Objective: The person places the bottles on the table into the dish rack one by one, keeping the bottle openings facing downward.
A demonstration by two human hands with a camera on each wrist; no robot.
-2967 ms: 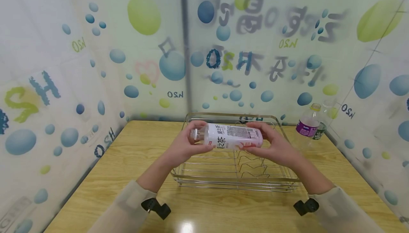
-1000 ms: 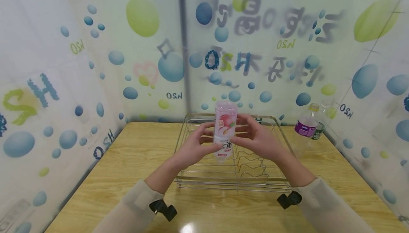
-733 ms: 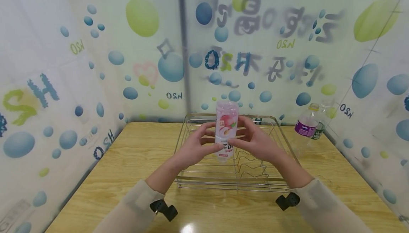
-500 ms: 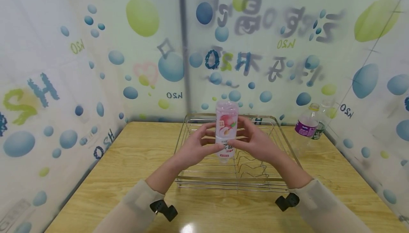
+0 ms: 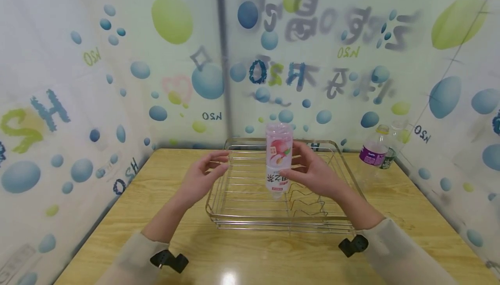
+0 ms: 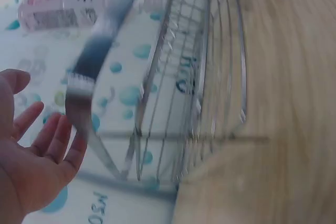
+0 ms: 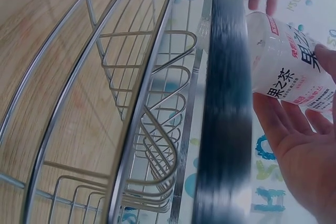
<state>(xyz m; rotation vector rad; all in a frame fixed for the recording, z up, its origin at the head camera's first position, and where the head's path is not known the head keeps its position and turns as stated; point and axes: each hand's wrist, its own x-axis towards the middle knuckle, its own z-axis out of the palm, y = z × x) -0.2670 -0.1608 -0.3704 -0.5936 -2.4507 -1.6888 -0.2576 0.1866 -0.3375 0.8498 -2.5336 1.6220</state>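
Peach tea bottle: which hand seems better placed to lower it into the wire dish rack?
Probably the right hand: it alone grips the upside-down peach tea bottle, over the wire dish rack. The left hand holds nothing, apart from the bottle.

Pink bottle (image 7: 290, 67) partly beyond the right wrist view's edge, rack rim (image 6: 98, 50) blurry in the left one.

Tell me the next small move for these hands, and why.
Probably ease the bottle down onto the wire rack with the right hand: that hand alone holds it, neck down, over the rack, while the left hand is apart from it.
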